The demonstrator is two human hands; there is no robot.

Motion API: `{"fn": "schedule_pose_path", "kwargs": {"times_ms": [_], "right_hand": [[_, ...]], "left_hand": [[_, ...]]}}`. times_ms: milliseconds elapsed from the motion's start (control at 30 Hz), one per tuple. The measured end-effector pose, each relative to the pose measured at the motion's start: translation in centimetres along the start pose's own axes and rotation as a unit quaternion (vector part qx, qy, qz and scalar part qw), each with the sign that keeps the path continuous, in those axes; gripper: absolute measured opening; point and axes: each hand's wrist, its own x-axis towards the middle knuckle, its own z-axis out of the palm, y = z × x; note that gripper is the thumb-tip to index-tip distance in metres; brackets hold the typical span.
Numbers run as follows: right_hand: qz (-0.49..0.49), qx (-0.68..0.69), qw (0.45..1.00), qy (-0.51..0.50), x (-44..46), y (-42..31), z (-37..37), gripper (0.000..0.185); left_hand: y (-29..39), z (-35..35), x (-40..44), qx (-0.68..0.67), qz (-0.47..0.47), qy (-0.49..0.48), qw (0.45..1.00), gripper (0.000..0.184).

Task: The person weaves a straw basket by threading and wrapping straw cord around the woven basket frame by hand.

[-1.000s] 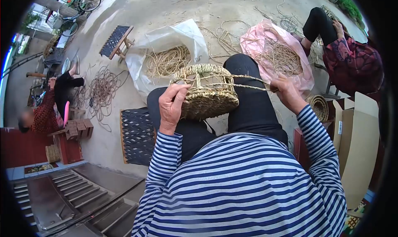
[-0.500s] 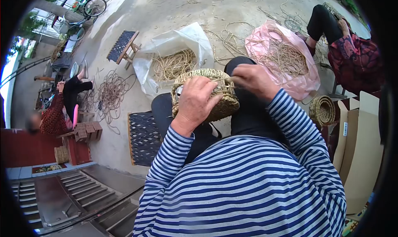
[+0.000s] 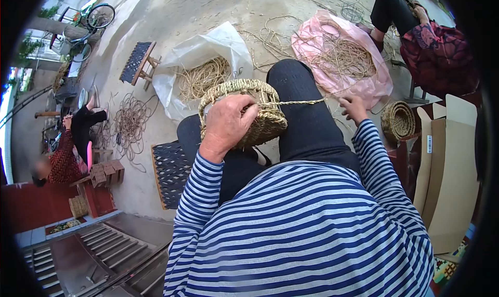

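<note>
A small woven straw basket (image 3: 265,126) sits tilted on my lap, its thick braided rim uppermost and openings showing in its side. My left hand (image 3: 228,121) is closed over the near side of the basket, thumb and forefinger pressed together at the cord. From there a twisted straw cord (image 3: 299,102) runs taut to the right across my knee. Out beyond the knee, my right hand (image 3: 355,109) has its fingers curled at the far end of this cord, which thins out near the fingertips.
A white plastic sheet (image 3: 231,42) and a pink one (image 3: 382,84) hold heaps of straw cord ahead. Nested baskets (image 3: 397,121) and a cardboard box (image 3: 452,177) stand at right. A webbed stool (image 3: 136,63) is ahead left. Seated people (image 3: 442,58) are on both sides.
My right hand has moved away from the basket to the right, drawing the cord out straight. My left hand stays on the basket. The whole view has shifted slightly.
</note>
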Motion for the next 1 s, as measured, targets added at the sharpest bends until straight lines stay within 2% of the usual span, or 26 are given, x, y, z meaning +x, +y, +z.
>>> {"fn": "schedule_pose_path", "kwargs": {"times_ms": [33, 67, 133, 200, 233, 300, 333, 433, 500, 533, 600, 633, 700, 733, 767, 800, 833, 867, 933, 1000], "right_hand": [[-0.173, -0.108, 0.976, 0.076, -0.5, -1.2, 0.7, 0.025], [-0.337, -0.209, 0.906, 0.149, -1.1, -2.3, 1.3, 0.025], [-0.382, -0.052, 0.922, 0.043, -4.7, -8.0, 2.7, 0.033], [-0.416, -0.022, 0.902, -0.112, -8.9, -13.0, 3.6, 0.044], [-0.442, -0.047, 0.884, -0.141, -9.6, -14.2, 4.2, 0.042], [-0.57, -0.142, 0.808, -0.048, -7.8, -13.5, 5.5, 0.027], [-0.553, -0.175, 0.814, -0.015, -7.1, -13.6, 5.4, 0.016], [-0.521, -0.133, 0.838, 0.09, -3.8, -12.5, 4.4, 0.012], [-0.441, -0.105, 0.887, 0.085, -1.8, -11.6, 3.5, 0.01], [-0.468, -0.14, 0.863, 0.132, -0.9, -11.7, 3.5, 0.012], [-0.505, -0.021, 0.855, 0.116, -0.6, -13.2, 4.7, 0.015], [-0.532, -0.008, 0.838, 0.12, -1.8, -15.4, 5.9, 0.017], [-0.594, 0.078, 0.801, 0.002, -6.0, -20.6, 8.8, 0.014], [-0.527, 0.214, 0.799, -0.197, -7.5, -22.1, 10.0, 0.017], [-0.432, 0.257, 0.789, -0.354, -9.1, -23.9, 10.7, 0.019], [-0.641, 0.016, 0.717, -0.275, -8.9, -24.4, 11.4, 0.023], [-0.685, -0.111, 0.661, -0.286, -9.4, -25.7, 11.5, 0.024], [-0.762, -0.2, 0.568, -0.239, -8.4, -25.7, 12.9, 0.023], [-0.755, -0.285, 0.523, -0.274, -8.7, -27.0, 12.6, 0.03], [-0.782, -0.303, 0.472, -0.273, -8.8, -28.3, 13.2, 0.021]], "left_hand": [[0.0, 0.0, -0.2, 0.003, -0.002, -0.002, 1.0, 0.016], [0.0, 0.0, -0.4, -0.007, -0.008, 0.008, 1.0, 0.016], [0.0, 0.1, -0.8, -0.017, -0.011, 0.018, 1.0, 0.015], [-0.1, -0.1, -1.2, -0.053, -0.031, 0.033, 0.998, 0.014], [0.1, -0.6, -1.3, -0.071, -0.037, 0.04, 0.996, 0.012], [0.0, -1.2, -1.8, -0.144, -0.058, 0.079, 0.985, 0.009], [-0.4, -1.7, -2.3, -0.194, -0.087, 0.08, 0.974, 0.01], [-1.5, -2.8, -3.8, -0.323, -0.16, 0.101, 0.927, 0.015], [-3.1, -2.0, -4.4, -0.334, -0.157, 0.122, 0.921, 0.015], [-3.9, -1.4, -4.7, -0.345, -0.155, 0.136, 0.916, 0.015], [-4.9, -0.4, -5.2, -0.374, -0.157, 0.163, 0.899, 0.014], [-5.2, -0.3, -5.5, -0.406, -0.172, 0.167, 0.882, 0.014], [-5.4, -0.4, -6.1, -0.44, -0.188, 0.167, 0.862, 0.014], [-5.2, -0.4, -6.3, -0.44, -0.19, 0.171, 0.861, 0.014], [-5.0, -0.5, -6.4, -0.433, -0.185, 0.178, 0.864, 0.015], [-5.0, -0.5, -6.5, -0.426, -0.178, 0.185, 0.867, 0.015], [-5.1, -0.5, -6.7, -0.431, -0.172, 0.181, 0.867, 0.016], [-5.2, -0.5, -6.9, -0.433, -0.173, 0.185, 0.865, 0.016], [-5.3, -0.4, -7.2, -0.426, -0.17, 0.187, 0.869, 0.016], [-5.2, -0.5, -7.2, -0.432, -0.168, 0.184, 0.867, 0.016]]}}
